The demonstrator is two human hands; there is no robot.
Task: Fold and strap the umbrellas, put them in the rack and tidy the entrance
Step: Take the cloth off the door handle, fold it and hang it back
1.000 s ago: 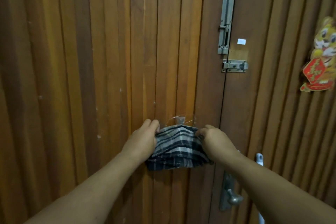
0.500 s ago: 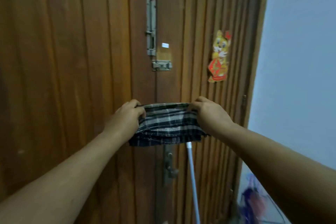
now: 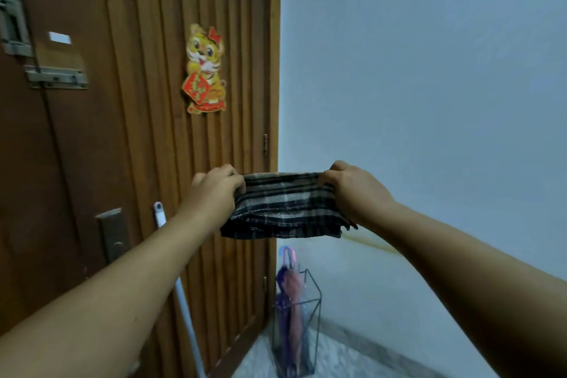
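- My left hand [image 3: 214, 190] sits just left of the frame's centre, fingers curled over the left end of a folded plaid cloth [image 3: 283, 209], gripping it.
- My right hand [image 3: 352, 190] is right of centre at the same height, fingers curled over the cloth's right end, clamped on it too.
- The cloth is stretched flat between both hands in mid-air, dark with pale checked stripes, its lower edge hanging in layered folds in front of the door's right edge.
- The wooden door [image 3: 138, 132] fills the left half of the frame, ribbed in vertical slats.
- A tiger sticker [image 3: 205, 69] is stuck on the door in the upper middle, holding a red diamond sign.
- Metal bolts [image 3: 56, 77] are fixed at the upper left edge of the frame, with a small white label just above them.
- A door handle plate [image 3: 114, 235] shows at the left, below my left forearm's line.
- A white pole [image 3: 184, 294] leans against the door, partly hidden behind my left forearm.
- The wire rack [image 3: 296, 325] stands on the floor at the lower middle, in the corner where door meets wall.
- A folded purple-pink umbrella [image 3: 290, 291] stands upright inside the rack, its curved handle sticking up above the rim.
- The pale blue wall [image 3: 429, 70] takes up the right half.
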